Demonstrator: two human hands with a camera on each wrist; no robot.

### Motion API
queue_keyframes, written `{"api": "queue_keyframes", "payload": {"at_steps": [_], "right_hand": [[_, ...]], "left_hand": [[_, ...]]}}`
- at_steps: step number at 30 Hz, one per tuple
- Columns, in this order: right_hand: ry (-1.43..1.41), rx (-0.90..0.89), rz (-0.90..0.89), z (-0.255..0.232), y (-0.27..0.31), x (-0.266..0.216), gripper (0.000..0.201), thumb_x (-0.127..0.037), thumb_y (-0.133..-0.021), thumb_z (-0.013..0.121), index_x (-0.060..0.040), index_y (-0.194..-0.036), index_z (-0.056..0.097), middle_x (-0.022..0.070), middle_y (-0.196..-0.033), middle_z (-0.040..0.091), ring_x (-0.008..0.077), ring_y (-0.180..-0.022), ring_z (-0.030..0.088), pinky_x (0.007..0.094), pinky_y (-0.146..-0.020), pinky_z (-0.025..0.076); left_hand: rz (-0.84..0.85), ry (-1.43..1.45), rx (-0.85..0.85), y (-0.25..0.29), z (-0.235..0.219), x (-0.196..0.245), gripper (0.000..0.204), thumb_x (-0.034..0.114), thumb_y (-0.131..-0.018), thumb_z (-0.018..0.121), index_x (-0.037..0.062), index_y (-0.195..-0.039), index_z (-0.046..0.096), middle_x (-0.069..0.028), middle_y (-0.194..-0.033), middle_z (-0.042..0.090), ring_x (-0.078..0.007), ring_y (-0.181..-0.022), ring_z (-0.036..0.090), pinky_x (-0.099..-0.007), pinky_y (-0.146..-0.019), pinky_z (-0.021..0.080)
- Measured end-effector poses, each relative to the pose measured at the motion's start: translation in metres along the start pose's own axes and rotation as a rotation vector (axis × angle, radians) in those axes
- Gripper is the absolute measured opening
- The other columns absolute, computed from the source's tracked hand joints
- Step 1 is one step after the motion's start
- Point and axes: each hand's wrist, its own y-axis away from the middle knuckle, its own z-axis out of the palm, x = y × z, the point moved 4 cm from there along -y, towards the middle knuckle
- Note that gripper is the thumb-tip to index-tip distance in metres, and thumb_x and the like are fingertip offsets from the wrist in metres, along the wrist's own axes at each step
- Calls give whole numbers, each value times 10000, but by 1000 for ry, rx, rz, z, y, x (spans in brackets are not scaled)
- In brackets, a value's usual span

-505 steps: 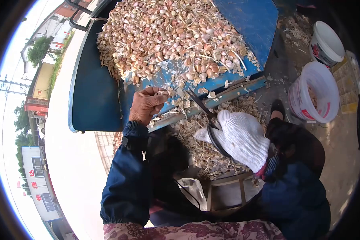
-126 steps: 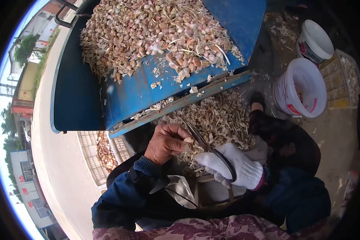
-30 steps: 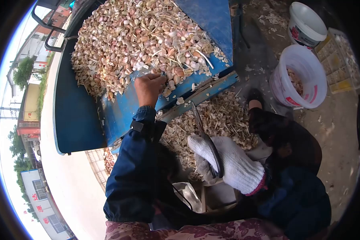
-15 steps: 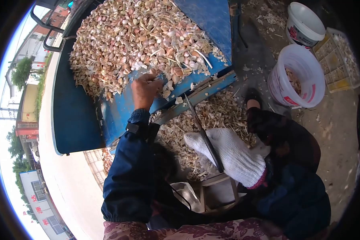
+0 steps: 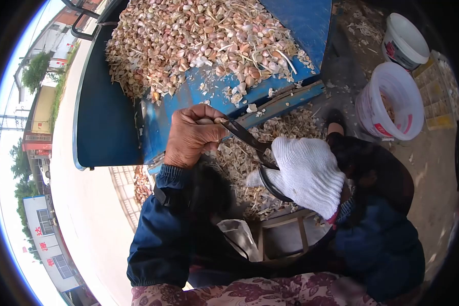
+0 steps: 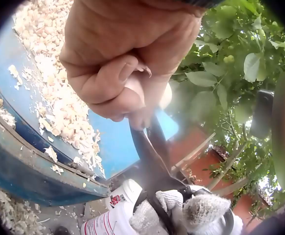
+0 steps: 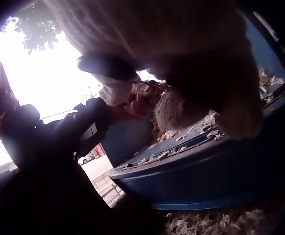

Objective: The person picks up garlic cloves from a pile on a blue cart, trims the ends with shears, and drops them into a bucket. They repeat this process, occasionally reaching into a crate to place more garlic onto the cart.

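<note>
My bare left hand (image 5: 191, 135) pinches a pale garlic clove (image 6: 135, 87) between thumb and curled fingers, just in front of the blue metal bin (image 5: 107, 120). Most of the clove is hidden by the fingers. In a white knitted glove, my right hand (image 5: 308, 176) grips dark scissors (image 5: 247, 136) by their handles. The blades reach leftward to the fingertips of the left hand, right at the clove; the left wrist view shows them slightly parted. Behind, a large heap of garlic cloves (image 5: 204, 43) fills the upper part of the bin.
Dry skins and stem trimmings (image 5: 290, 127) lie in a pile below the bin's front ledge (image 5: 285, 102). Two white buckets, a near one (image 5: 364, 109) and a far one (image 5: 392, 48), stand at right. A white crate (image 5: 122, 186) with cloves sits lower left.
Half a second ago the left hand was at the edge of the clove heap; it has come back toward the body. The scissors have turned, opened and met it.
</note>
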Motion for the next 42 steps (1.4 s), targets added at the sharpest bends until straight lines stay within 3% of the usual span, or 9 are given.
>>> {"api": "queue_keyframes", "payload": {"at_steps": [13,22,25,29,32,34,37,41,42], "right_hand": [[80,29,-30,5,1,6,580,-606,-761,669,-38,-697,572,134,-554,580,323,-536,623,420,-506,473],[-672,-15,49,39,1,8,634,-610,-784,667,-16,-594,554,195,-538,538,361,-525,591,427,-504,437],[-455,-56,115,23,-7,8,638,-607,-805,649,6,-638,582,216,-576,561,371,-571,604,433,-524,442],[-354,-98,227,13,-14,9,623,-594,-816,641,11,-672,600,224,-594,570,370,-590,616,430,-525,447],[-301,-40,187,17,-16,13,516,-496,-884,622,-37,-658,554,43,-504,502,144,-453,509,313,-427,400],[-515,-3,225,19,-18,13,467,-454,-873,664,-58,-664,529,9,-507,486,105,-441,491,278,-391,373],[-562,2,275,20,-19,14,444,-430,-864,687,-60,-682,520,-1,-511,484,99,-436,482,265,-381,363],[-413,-29,289,20,-22,10,420,-393,-858,705,-47,-702,526,3,-511,489,93,-440,483,259,-387,367],[-462,32,273,26,-22,14,538,-478,-816,702,0,-626,544,203,-545,538,352,-528,584,409,-490,422]], "left_hand": [[-55,183,-117,6,4,-6,216,-86,-669,748,-26,-822,607,-80,-577,584,-109,-389,494,-212,-342,253],[-80,338,-114,20,-4,-24,200,-67,-677,766,-41,-812,621,-87,-630,601,-119,-411,498,-221,-346,258],[-96,132,153,47,-58,-39,161,-46,-710,748,-27,-801,617,-64,-604,594,-100,-424,522,-191,-346,303],[-91,-173,913,111,-190,-93,271,42,-703,757,-49,-924,629,-63,-664,608,-96,-485,542,-201,-376,374],[-292,-672,976,154,-301,-168,712,272,-691,801,-159,-1180,515,-247,-1028,640,-295,-962,622,-343,-794,515],[-251,-1156,950,151,-291,-162,724,377,-664,802,-160,-1090,572,-282,-987,658,-343,-960,638,-347,-814,515],[-147,-299,790,96,-242,-129,261,158,-766,723,-85,-852,680,-147,-707,684,-216,-591,681,-314,-529,528],[137,-521,707,-16,-171,-49,125,70,-780,670,-15,-862,711,-136,-750,702,-200,-603,688,-297,-545,529],[216,-652,720,-50,-174,-50,142,92,-771,674,7,-876,718,-161,-774,699,-256,-657,688,-330,-603,536]]}}
